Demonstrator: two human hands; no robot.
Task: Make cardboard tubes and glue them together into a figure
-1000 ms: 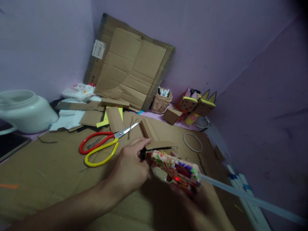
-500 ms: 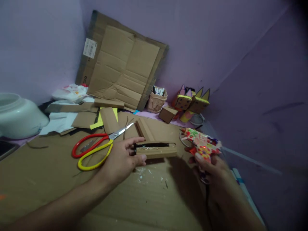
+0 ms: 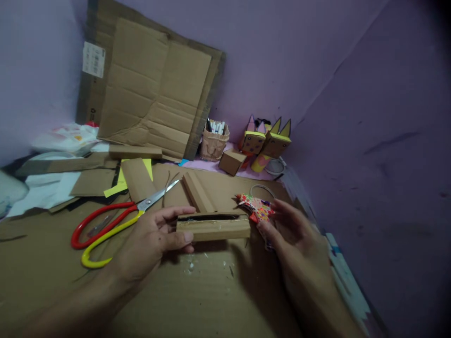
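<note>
My left hand (image 3: 151, 239) pinches the left end of a small folded cardboard box (image 3: 213, 229), which has a dark slot along its top and shiny glue marks. A floral glue gun (image 3: 259, 209) rests at the right on its wire stand, nozzle pointing left. Beside it is my right hand (image 3: 296, 234), its fingers apart around the gun's rear, holding nothing. Red and yellow scissors (image 3: 141, 205) lie left of the box, blades partly open. Another cardboard strip (image 3: 198, 192) lies just behind the box.
Cardboard scraps (image 3: 93, 182) and yellow paper lie at the back left. A large cardboard sheet (image 3: 141, 89) leans on the wall. Behind the box stand a marker holder (image 3: 214, 143), a small cardboard box (image 3: 231, 162) and animal-shaped cardboard figures (image 3: 268, 143).
My right hand has let go of the glue gun, which now sits farther back on its stand. The cardboard box has turned in my left hand, and the camera view has shifted right.
</note>
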